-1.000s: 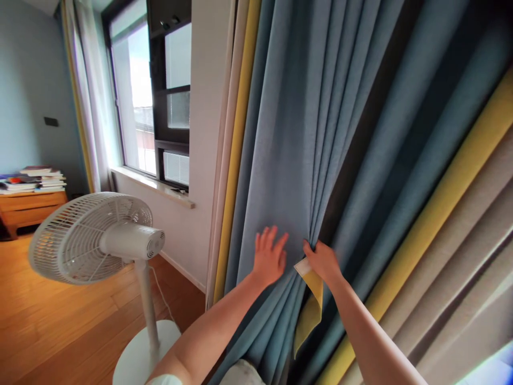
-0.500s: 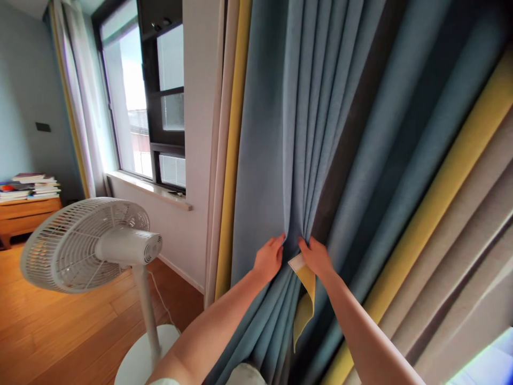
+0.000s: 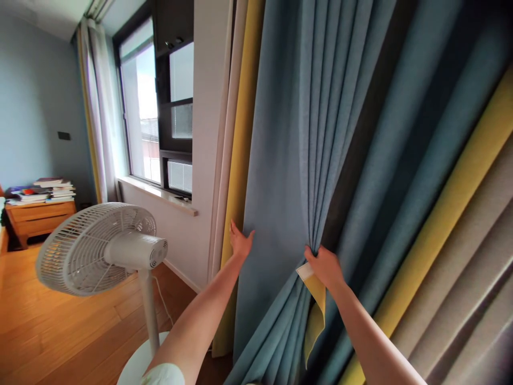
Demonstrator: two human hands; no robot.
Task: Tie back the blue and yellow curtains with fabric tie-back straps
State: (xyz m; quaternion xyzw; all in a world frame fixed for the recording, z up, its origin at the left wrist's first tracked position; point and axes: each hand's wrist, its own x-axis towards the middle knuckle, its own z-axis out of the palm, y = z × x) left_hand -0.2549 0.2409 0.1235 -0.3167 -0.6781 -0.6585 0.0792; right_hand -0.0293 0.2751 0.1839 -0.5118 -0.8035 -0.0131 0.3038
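A long blue curtain (image 3: 276,160) with a yellow band (image 3: 242,107) along its left part hangs in front of me. My right hand (image 3: 326,266) is closed around its gathered pleats, pinching them into a narrow bunch. From under that hand dangles a yellow strap (image 3: 316,291) with a white patch at its upper end. My left hand (image 3: 241,241) is at the yellow band's edge, fingers spread and thumb apart, with nothing gripped. Whether its fingertips touch the cloth I cannot tell. Below the right hand the pleats fan out toward the lower left.
A white standing fan (image 3: 136,248) is on the wooden floor (image 3: 92,331) at the left, close to my left forearm. Behind it are a window (image 3: 140,107) with a sill (image 3: 160,195) and a wooden cabinet (image 3: 40,216) bearing stacked books (image 3: 60,190). More curtain folds (image 3: 449,256) hang at the right.
My left hand has let go of the gathered pleats and moved left to the yellow band, its fingers opening. My right hand still holds the bunch. The view has shifted slightly left.
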